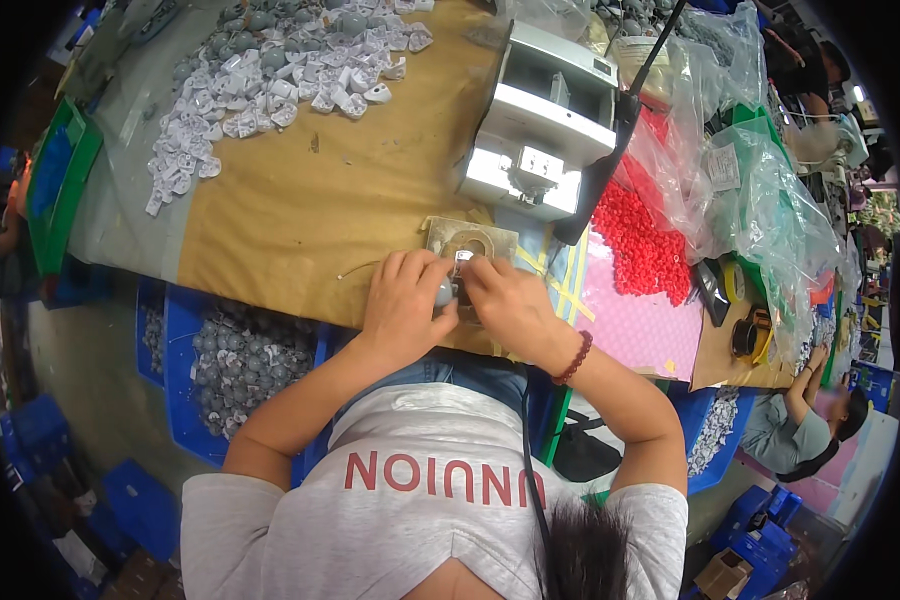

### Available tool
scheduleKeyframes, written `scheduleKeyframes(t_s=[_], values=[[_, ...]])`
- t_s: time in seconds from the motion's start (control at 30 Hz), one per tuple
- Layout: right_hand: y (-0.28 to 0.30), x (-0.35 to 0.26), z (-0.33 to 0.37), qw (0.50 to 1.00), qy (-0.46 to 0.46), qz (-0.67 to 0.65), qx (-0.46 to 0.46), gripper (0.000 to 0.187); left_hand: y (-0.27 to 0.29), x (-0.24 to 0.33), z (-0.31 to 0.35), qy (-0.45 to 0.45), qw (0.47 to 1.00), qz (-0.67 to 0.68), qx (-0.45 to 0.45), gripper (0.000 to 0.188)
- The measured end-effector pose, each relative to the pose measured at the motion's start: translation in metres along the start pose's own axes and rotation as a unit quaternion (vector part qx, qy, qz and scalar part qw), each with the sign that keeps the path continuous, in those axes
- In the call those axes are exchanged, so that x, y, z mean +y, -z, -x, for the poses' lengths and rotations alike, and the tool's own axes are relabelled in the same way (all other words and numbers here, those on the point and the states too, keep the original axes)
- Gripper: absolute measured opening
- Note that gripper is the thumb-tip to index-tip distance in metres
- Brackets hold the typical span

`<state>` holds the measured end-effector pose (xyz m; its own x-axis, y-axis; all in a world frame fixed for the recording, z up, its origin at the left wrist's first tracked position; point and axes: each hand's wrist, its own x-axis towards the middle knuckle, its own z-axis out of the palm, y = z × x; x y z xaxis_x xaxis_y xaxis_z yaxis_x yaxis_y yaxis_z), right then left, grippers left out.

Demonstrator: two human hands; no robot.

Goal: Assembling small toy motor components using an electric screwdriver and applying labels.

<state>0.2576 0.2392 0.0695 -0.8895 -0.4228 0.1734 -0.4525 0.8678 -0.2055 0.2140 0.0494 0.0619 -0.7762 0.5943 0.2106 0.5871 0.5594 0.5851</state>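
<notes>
Tan tabletop (300, 220); left hand (405, 300) pinches half-hidden grey piece (444, 292); right hand (513, 308) curled, grip unclear.

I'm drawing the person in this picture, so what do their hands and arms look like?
The left hand and right hand wear no gloves. A dark red beaded bracelet goes with the right; the left has none. Short, pale grey T-shirt sleeves leave both forearms uncovered.

Long worktable, brown cover (320, 200) over the middle, grey surface (120, 195) at left; dull grey-green floor (95, 345); blue crates (140, 505) lower left; cardboard box (722, 576) lower right; small bright light (858, 93) upper right.
</notes>
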Motion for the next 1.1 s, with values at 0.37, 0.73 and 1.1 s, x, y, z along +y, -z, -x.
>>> scheduleKeyframes(t_s=[0.37,0.73,1.1], values=[[0.021,0.050,0.054,0.891,-0.250,-0.363,0.111,0.037,-0.011,-0.003,0.000,-0.107,0.987,-0.116,-0.020,0.052],[-0.032,0.031,0.038,0.900,-0.260,-0.222,0.270,0.028,-0.009,-0.007,-0.007,-0.129,0.989,-0.076,0.002,0.035],[-0.002,0.037,0.017,0.523,-0.350,-0.744,0.224,0.025,-0.012,-0.010,-0.005,-0.135,0.987,-0.083,0.014,0.035]])
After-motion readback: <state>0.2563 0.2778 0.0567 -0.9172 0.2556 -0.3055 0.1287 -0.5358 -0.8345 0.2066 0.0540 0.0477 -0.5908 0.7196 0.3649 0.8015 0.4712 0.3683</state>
